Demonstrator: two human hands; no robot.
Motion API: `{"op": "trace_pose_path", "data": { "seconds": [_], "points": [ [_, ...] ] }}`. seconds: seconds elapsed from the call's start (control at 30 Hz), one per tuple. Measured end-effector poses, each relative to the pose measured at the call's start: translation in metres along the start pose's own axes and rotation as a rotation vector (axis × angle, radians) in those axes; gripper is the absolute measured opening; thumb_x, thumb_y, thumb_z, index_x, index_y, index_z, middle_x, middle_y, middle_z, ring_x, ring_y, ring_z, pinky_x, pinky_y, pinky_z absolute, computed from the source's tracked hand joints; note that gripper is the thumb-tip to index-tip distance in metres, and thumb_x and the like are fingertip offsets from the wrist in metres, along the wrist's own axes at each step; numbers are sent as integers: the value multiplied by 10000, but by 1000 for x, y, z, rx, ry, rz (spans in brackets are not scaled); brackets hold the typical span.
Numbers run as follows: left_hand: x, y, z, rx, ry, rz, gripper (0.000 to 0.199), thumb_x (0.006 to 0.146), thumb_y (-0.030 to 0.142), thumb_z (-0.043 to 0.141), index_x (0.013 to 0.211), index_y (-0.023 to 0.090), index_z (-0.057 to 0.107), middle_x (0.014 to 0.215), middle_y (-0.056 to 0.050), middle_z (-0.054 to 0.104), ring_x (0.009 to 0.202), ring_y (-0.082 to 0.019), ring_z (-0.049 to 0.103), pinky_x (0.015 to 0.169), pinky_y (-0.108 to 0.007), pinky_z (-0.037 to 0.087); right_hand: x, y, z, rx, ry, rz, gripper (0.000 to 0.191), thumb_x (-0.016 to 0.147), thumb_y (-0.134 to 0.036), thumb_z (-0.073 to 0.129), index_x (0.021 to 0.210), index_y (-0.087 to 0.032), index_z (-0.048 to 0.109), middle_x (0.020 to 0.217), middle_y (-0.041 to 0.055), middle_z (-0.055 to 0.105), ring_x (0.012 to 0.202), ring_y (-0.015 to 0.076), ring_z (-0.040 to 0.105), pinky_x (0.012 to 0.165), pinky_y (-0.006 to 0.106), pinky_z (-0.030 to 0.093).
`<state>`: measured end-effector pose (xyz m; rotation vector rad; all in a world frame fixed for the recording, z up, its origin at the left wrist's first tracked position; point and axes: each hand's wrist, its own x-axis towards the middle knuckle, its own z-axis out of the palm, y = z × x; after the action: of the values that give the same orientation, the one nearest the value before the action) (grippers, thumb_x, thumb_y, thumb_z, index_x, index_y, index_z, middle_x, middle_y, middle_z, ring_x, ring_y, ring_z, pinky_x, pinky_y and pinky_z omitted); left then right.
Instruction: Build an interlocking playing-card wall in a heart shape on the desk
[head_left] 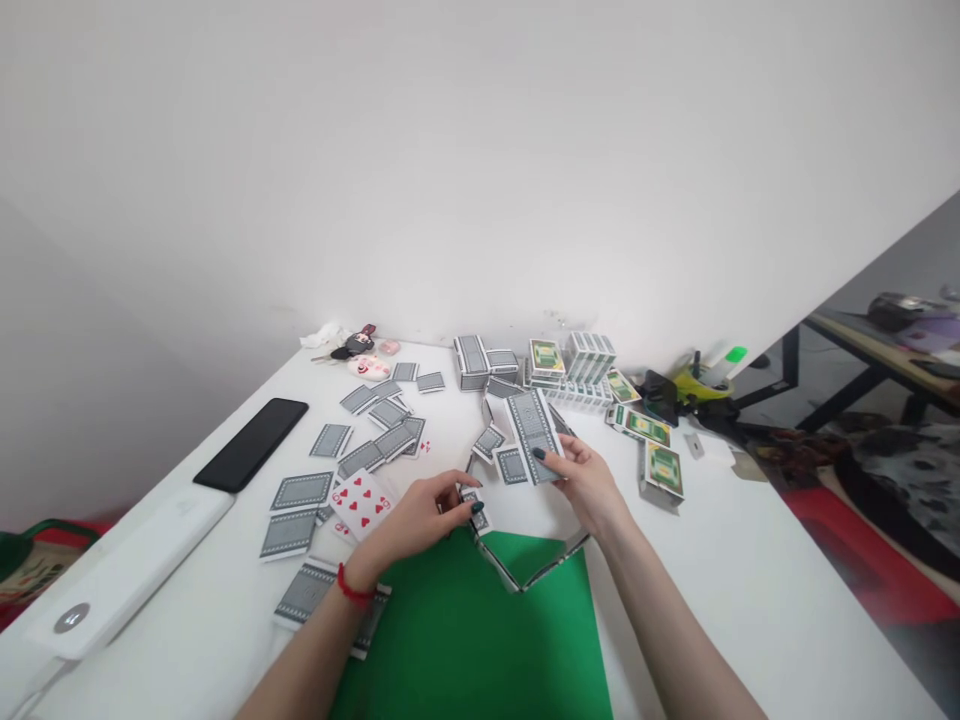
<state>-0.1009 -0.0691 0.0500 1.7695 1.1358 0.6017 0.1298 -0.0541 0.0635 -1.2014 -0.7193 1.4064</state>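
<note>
My right hand [589, 480] pinches grey-backed playing cards [531, 425] between thumb and fingers, the patterned backs turned up. How many there are I cannot tell. My left hand [424, 515] has its thumb and index finger closed on a small grey-backed card [478, 512] at the left side of a ring of cards. That ring's thin standing edge [517, 585] forms a corner over the green sheet [480, 640]. Another grey-backed card [513, 466] sits just left of the held cards. Fingers and cards hide part of the ring.
Loose cards [386, 445] lie scattered on the left, with a six of hearts [362, 503] face up. Stacked card boxes [589, 365] stand along the wall, and a green-yellow box [662, 472] lies at right. A black phone [251, 443] and a white power strip [142, 570] lie far left.
</note>
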Motion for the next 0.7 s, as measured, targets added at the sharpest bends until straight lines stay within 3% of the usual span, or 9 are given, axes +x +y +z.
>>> {"op": "trace_pose_path", "data": {
  "seconds": [0.13,0.33,0.47,0.6,0.7],
  "points": [
    [1,-6,2,-86,28,1,369,811,439,493,1079,201,579,572,52,451,519,-88,426,500,-194,345,7,-19,-8,-77,-28,-56,496,448,-272,818,868,-188,569,703,-20,663,574,122,593,558,238,459],
    [7,-11,4,-317,240,52,423,824,449,479,1149,184,533,703,18,483,507,-66,390,462,-193,323,2,-55,-9,-456,-209,-75,599,511,-291,779,1050,-152,558,621,-35,610,520,113,546,505,225,407],
    [9,-2,8,-252,290,129,319,800,412,535,1006,193,641,867,-38,522,627,-90,451,527,-210,365,5,-61,4,-716,-300,-132,486,529,-234,745,988,-156,604,502,-94,490,451,70,452,447,186,320],
    [7,9,13,-161,284,171,221,760,372,599,763,175,700,745,-17,476,624,-96,433,551,-223,352,14,-53,24,-773,-428,-150,484,544,-213,721,1008,-167,593,571,-66,563,482,88,499,458,195,358],
    [4,16,14,-160,272,144,236,758,349,603,641,154,667,697,-11,466,628,-101,437,556,-224,342,18,-52,40,-847,-458,-260,461,571,-194,706,1018,-188,598,637,-45,600,552,104,544,512,206,397]
  ]
}}
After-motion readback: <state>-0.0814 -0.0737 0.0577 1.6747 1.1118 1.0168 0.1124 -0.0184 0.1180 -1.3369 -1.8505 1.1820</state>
